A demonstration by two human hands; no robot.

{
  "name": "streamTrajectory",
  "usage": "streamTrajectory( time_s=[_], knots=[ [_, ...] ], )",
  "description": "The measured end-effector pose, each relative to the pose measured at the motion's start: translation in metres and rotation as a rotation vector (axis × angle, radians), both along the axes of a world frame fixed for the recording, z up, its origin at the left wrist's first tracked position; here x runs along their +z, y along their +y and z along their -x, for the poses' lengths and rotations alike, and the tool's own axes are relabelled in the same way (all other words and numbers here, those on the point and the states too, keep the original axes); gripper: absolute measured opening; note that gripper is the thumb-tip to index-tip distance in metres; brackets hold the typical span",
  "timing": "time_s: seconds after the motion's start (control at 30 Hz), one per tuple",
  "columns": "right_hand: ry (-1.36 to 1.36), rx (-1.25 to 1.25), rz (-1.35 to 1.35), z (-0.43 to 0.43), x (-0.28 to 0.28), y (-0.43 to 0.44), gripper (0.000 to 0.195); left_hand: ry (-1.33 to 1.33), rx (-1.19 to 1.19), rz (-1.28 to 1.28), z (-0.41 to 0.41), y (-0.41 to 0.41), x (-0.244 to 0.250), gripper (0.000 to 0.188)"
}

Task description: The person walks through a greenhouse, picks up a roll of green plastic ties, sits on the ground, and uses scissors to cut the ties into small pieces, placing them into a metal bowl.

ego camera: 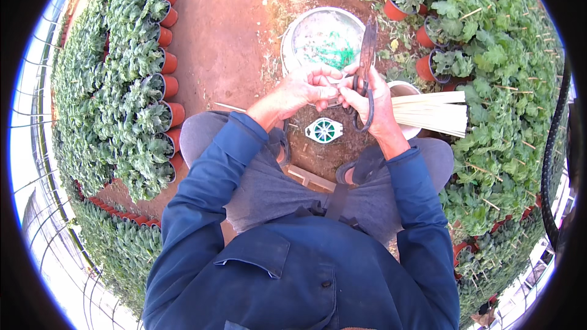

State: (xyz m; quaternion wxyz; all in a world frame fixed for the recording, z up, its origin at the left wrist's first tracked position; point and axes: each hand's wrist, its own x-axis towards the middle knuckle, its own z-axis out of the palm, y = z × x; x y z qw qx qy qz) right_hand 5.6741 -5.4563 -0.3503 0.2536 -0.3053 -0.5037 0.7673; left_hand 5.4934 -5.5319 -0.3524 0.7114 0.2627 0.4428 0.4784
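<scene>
My right hand (373, 101) holds a pair of worn, rust-marked scissors (367, 50), its blades pointing away from me and its dark loop handles against the palm. Close to its fingertips, the fingers of my left hand (312, 87) are pinched together. A small pale piece (334, 80) shows between the two hands, too small and covered to name. Beyond them stands a round whitish tub (298, 27) with a heap of cut green ties (339, 50) on its top. On the soil between my feet lies a white dispenser with a spool of green twist tie (324, 130).
A bundle of thin, pale wooden sticks (433, 112) leans out of a white bucket (403, 87) at my right knee. Potted leafy plants (137, 96) line the left, more potted plants (490, 55) the right. Bare soil (220, 32) runs between. A wooden piece (312, 178) lies beneath me.
</scene>
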Motion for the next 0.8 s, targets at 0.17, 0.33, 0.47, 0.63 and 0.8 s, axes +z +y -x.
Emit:
streamTrajectory(
  time_s=[0.17, 0.33, 0.47, 0.63, 0.8],
  knots=[
    [-0.019, -0.043, -0.136, 0.0, -0.005, -0.001, 0.036, 0.007, -0.003, 0.021, -0.002, -0.001, -0.002, 0.03],
    [-0.039, -0.226, -0.27, -0.001, -0.005, 0.014, 0.036, 0.065, 0.006, 0.079, 0.0, -0.003, -0.01, 0.019],
    [-0.043, -0.33, -0.284, -0.005, -0.003, 0.027, 0.037, 0.109, 0.036, 0.087, 0.001, -0.004, -0.013, 0.014],
    [-0.071, -0.329, -0.336, -0.005, -0.004, 0.025, 0.035, 0.189, 0.026, 0.118, 0.002, -0.004, -0.012, 0.012],
    [-0.098, -0.334, -0.397, -0.004, -0.008, 0.026, 0.035, 0.203, 0.039, 0.142, 0.003, -0.004, -0.014, 0.011]
  ],
)
